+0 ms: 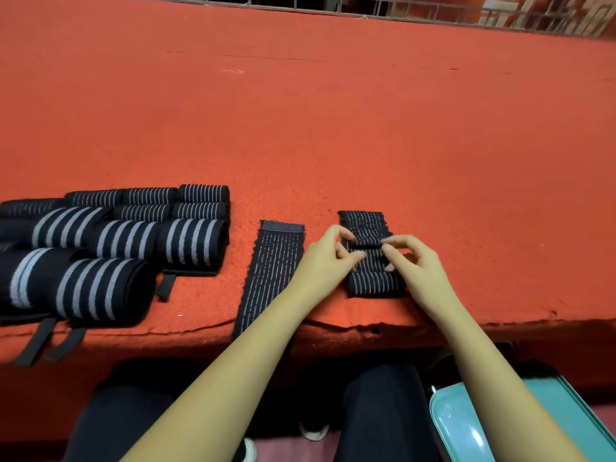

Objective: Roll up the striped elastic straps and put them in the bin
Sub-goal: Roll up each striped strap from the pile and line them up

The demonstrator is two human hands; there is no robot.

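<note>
Head view: left hand (325, 258), right hand (416, 265) pinch strap (368, 226) near edge of table (366, 135).

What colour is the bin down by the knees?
The bin is turquoise, a light blue-green, seen best in the head view, lower right.

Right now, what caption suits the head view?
Left hand and right hand pinch a fold in a striped strap on the red surface, beside a flat strap and rolled straps.

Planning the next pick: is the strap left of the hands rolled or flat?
Flat. The strap lies spread out on the table, near end over the edge.
</note>
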